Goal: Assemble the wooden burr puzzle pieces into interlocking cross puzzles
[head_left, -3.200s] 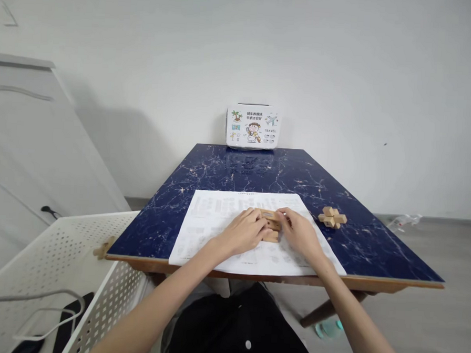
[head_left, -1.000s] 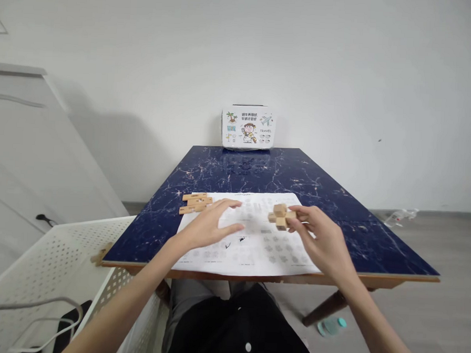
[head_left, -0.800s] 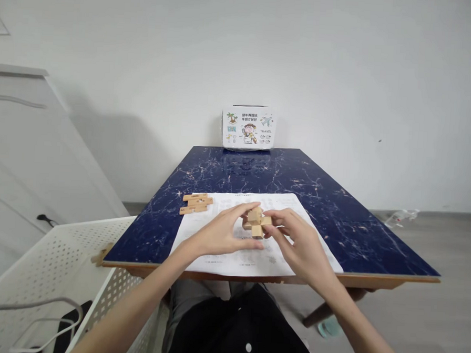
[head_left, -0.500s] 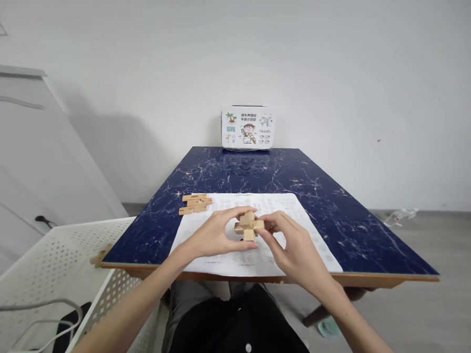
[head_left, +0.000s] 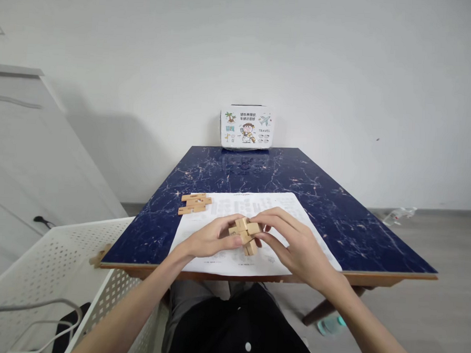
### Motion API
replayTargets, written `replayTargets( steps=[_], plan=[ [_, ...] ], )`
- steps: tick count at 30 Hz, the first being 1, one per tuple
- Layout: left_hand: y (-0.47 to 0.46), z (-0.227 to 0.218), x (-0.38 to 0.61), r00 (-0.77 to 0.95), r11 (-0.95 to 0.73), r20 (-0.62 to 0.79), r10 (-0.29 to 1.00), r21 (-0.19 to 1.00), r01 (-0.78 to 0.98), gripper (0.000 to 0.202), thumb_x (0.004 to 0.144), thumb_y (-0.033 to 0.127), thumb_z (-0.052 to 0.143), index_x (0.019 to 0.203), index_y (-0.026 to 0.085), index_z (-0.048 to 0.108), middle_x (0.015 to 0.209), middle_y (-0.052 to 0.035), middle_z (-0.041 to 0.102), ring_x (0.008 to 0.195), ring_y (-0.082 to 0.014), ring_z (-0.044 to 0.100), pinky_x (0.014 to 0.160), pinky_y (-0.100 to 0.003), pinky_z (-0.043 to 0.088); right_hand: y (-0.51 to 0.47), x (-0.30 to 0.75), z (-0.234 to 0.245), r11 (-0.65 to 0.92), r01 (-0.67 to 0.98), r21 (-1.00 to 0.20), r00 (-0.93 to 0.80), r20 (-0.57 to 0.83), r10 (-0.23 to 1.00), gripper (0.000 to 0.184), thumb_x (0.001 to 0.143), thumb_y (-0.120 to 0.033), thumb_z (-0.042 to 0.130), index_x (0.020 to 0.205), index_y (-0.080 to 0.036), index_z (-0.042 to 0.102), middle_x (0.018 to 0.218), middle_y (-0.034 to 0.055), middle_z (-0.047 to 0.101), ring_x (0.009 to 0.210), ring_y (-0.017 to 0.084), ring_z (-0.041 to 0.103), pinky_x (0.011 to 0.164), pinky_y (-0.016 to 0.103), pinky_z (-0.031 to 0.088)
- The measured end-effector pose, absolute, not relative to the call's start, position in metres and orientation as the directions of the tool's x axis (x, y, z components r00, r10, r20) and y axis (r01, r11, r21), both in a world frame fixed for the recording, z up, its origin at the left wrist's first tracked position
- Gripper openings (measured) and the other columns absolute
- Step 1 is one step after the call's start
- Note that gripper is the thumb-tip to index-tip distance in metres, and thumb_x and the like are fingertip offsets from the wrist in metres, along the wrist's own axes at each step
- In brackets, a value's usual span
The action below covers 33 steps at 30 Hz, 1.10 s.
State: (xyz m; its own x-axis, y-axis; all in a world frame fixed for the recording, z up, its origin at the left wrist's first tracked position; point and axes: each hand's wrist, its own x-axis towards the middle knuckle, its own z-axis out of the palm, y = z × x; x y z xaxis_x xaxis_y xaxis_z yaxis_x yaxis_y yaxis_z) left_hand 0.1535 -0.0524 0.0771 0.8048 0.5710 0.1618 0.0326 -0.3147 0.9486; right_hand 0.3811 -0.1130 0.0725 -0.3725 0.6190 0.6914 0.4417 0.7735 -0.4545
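Over a printed paper sheet (head_left: 231, 263), both hands hold a wooden burr puzzle (head_left: 245, 234) made of several interlocked pale blocks. My left hand (head_left: 212, 236) is closed on its left side, thumb pressed on the near face. My right hand (head_left: 291, 237) pinches the right side between thumb and fingers. One block of the puzzle points down toward me, and part of its far side is hidden by the fingers. To the left, several flat notched wooden pieces (head_left: 194, 203) lie at the sheet's upper left corner.
A dark blue marbled table (head_left: 259, 172) carries a white printed case (head_left: 246, 127) at its far end by the wall. Left of the table stands a white perforated basket (head_left: 53, 251) with cables (head_left: 35, 305). A bottle (head_left: 331, 325) lies on the floor at right.
The burr puzzle has been turned and tilted in the hands, so a block now points down toward me. My left thumb has moved onto its near face.
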Motion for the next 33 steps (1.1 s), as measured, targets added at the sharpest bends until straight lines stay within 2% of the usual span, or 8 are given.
replayTargets(
  steps=[5, 8, 13, 20, 22, 26, 30, 33],
  plan=[
    [-0.054, 0.072, 0.157, 0.83, -0.266, 0.166, 0.532, 0.964, -0.023, 0.057, 0.09, 0.066, 0.063, 0.119, 0.017, 0.066, 0.115, -0.013, 0.069, 0.107, -0.0291, 0.064, 0.096, -0.042, 0.048, -0.114, 0.379, 0.071, 0.774, 0.427, -0.468, -0.348, 0.704, 0.619, 0.023, 0.104, -0.02, 0.056, 0.126, -0.025, 0.063, 0.108, 0.0068, 0.069, 0.097, 0.021, 0.067, 0.084, 0.035, 0.057],
    [-0.056, 0.066, 0.161, 0.813, -0.167, 0.162, 0.559, 0.983, -0.081, 0.052, 0.092, 0.063, 0.063, 0.115, 0.017, 0.068, 0.109, -0.0121, 0.069, 0.098, -0.0248, 0.064, 0.093, -0.04, 0.049, -0.114, 0.378, 0.067, 0.754, 0.427, -0.499, -0.333, 0.688, 0.644, 0.025, 0.105, -0.021, 0.054, 0.128, -0.025, 0.064, 0.11, 0.0075, 0.069, 0.099, 0.021, 0.067, 0.084, 0.035, 0.058],
    [-0.055, 0.054, 0.172, 0.75, 0.053, 0.065, 0.658, 0.99, -0.132, 0.045, 0.097, 0.058, 0.06, 0.107, 0.015, 0.069, 0.093, -0.006, 0.063, 0.066, -0.0108, 0.05, 0.065, -0.026, 0.043, -0.103, 0.379, 0.054, 0.661, 0.477, -0.58, -0.299, 0.6, 0.742, 0.036, 0.107, -0.028, 0.05, 0.142, -0.03, 0.057, 0.126, 0.0086, 0.068, 0.114, 0.025, 0.064, 0.097, 0.044, 0.055],
    [-0.045, 0.048, 0.172, 0.686, 0.18, -0.133, 0.716, 0.984, 0.003, 0.07, 0.099, 0.074, 0.028, 0.089, 0.015, 0.063, 0.071, -0.0016, 0.056, 0.044, -0.0054, 0.028, 0.042, -0.022, 0.017, -0.084, 0.377, 0.036, 0.534, 0.396, -0.747, -0.269, 0.461, 0.846, 0.041, 0.101, -0.03, 0.057, 0.142, -0.028, 0.054, 0.116, 0.0071, 0.073, 0.098, 0.024, 0.069, 0.09, 0.043, 0.056],
    [-0.044, 0.048, 0.17, 0.639, 0.212, -0.174, 0.749, 0.977, 0.017, 0.065, 0.097, 0.076, 0.033, 0.082, 0.017, 0.056, 0.062, 0.0038, 0.046, 0.042, -0.0049, 0.021, 0.041, -0.021, 0.011, -0.081, 0.376, 0.032, 0.495, 0.351, -0.795, -0.248, 0.431, 0.868, 0.041, 0.1, -0.034, 0.06, 0.14, -0.028, 0.054, 0.112, 0.0066, 0.074, 0.098, 0.024, 0.069, 0.09, 0.042, 0.056],
    [-0.046, 0.05, 0.165, 0.544, 0.186, -0.135, 0.828, 0.982, -0.038, 0.051, 0.093, 0.068, 0.057, 0.08, 0.02, 0.047, 0.061, 0.0092, 0.033, 0.045, -0.0047, 0.02, 0.043, -0.02, 0.014, -0.077, 0.38, 0.028, 0.423, 0.239, -0.874, -0.202, 0.381, 0.902, 0.042, 0.098, -0.042, 0.063, 0.135, -0.025, 0.055, 0.113, 0.0075, 0.074, 0.101, 0.024, 0.07, 0.091, 0.041, 0.057],
    [-0.044, 0.049, 0.156, 0.475, 0.102, -0.057, 0.878, 0.992, -0.071, 0.047, 0.096, 0.064, 0.055, 0.083, 0.019, 0.05, 0.067, 0.0063, 0.04, 0.048, -0.0048, 0.024, 0.044, -0.02, 0.018, -0.073, 0.394, 0.022, 0.367, 0.43, -0.825, -0.087, 0.367, 0.926, 0.035, 0.097, -0.044, 0.06, 0.123, -0.02, 0.062, 0.107, 0.01, 0.075, 0.09, 0.024, 0.071, 0.079, 0.039, 0.058],
    [-0.042, 0.046, 0.151, 0.443, 0.051, -0.004, 0.897, 0.994, -0.094, 0.042, 0.097, 0.059, 0.057, 0.091, 0.018, 0.053, 0.075, 0.0034, 0.046, 0.052, -0.0053, 0.029, 0.045, -0.02, 0.023, -0.071, 0.403, 0.012, 0.316, 0.697, -0.644, -0.081, 0.367, 0.927, 0.026, 0.1, -0.04, 0.055, 0.111, -0.02, 0.067, 0.101, 0.0098, 0.075, 0.083, 0.025, 0.069, 0.072, 0.04, 0.056]
  ],
)
